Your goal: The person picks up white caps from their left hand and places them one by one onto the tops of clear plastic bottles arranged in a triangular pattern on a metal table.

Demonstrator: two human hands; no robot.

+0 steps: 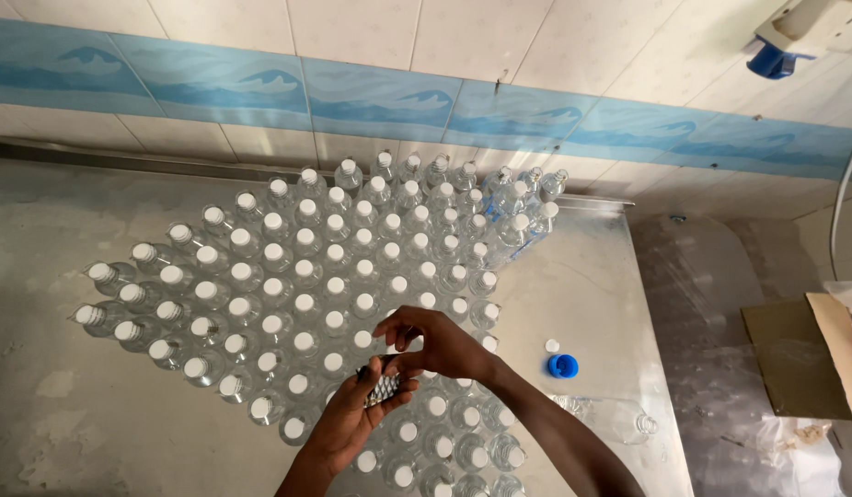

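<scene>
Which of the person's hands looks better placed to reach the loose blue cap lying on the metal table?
Probably the right hand. It is on the same side as the blue cap and looks free, with fingers pinching above the left. The left hand is farther off and cups a small dark object over the capped bottles.

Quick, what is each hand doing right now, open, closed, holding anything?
Left hand: closed around a small silvery stack.
Right hand: fingers pinched at the top of that stack, above the capped bottles.
</scene>
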